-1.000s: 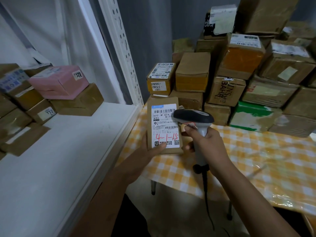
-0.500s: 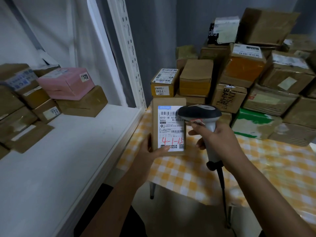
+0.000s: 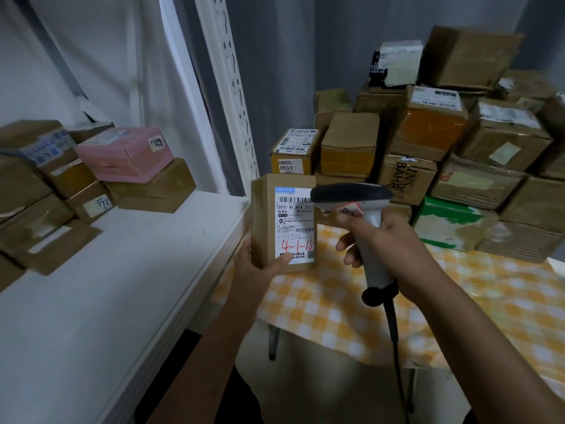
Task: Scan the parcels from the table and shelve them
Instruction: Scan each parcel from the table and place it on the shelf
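At nine o'clock, a white metal shelf [image 3: 101,289] carries brown cardboard boxes and one pink cardboard box [image 3: 122,153] stacked toward its back, numbered stickers facing out, probably so each can be found by number. The front of the shelf is bare white board.

Just right of the shelf's front edge, near the centre, the left hand [image 3: 255,266] holds a small brown cardboard parcel with a white shipping label [image 3: 282,223]. The fingers wrap behind it and the thumb presses on the label's lower corner, leaving the barcodes and red handwritten number uncovered. The parcel stands upright in the air, label toward the viewer, likely so the scanner can read it.

Immediately right, the right hand [image 3: 394,244] is wrapped around the grip of a grey handheld barcode scanner with a black head [image 3: 351,195], index finger at the trigger. The head overlaps the label's upper right edge, aimed leftward across it. Its black cable hangs toward six o'clock.

From one to three o'clock, a table under a yellow-and-white checked cloth [image 3: 428,319] holds a tall pile of brown cardboard parcels [image 3: 443,136], seemingly awaiting scanning.
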A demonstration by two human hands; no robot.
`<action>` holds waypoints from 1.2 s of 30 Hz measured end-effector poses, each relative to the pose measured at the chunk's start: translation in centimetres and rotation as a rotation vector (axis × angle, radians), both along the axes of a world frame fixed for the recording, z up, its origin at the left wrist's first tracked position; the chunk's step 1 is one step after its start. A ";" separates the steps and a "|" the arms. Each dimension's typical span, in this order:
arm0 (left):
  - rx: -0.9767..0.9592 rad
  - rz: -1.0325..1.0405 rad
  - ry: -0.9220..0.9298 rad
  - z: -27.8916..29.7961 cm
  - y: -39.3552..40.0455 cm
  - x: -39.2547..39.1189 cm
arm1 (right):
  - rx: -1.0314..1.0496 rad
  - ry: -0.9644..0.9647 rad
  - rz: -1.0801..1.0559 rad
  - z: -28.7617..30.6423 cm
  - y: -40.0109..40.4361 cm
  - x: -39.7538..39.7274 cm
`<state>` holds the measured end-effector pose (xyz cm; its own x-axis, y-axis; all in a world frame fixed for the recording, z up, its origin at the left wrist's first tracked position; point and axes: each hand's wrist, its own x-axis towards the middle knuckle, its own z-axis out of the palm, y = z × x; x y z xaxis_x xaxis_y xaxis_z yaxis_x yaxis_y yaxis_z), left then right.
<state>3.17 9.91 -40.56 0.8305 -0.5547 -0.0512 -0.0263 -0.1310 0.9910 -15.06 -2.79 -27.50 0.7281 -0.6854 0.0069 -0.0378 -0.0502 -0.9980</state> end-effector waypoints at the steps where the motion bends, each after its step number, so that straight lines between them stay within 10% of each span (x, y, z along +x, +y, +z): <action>1: 0.014 0.000 -0.001 -0.1 -0.1 0.0 | 0.007 -0.001 0.007 0.1 0.0 0.0; 36: -0.142 0.056 0.229 4.6 4.1 -0.7 | -0.017 -0.007 0.088 0.4 1.4 2.0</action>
